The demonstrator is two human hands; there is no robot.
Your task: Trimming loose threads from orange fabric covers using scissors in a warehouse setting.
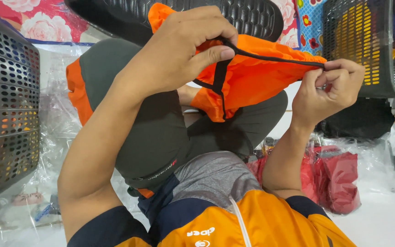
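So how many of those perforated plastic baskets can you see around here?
2: one basket at the far left edge, another basket at the upper right behind the right hand. More may sit out of view.

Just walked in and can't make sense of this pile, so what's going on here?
A person sitting on the floor holds up an orange fabric piece with black trim in both hands. The left hand pinches the black edging near the middle, and the right hand pinches the far end, stretching the trim taut between them. Dark perforated baskets stand at either side, and red items in clear plastic bags lie by the right arm.
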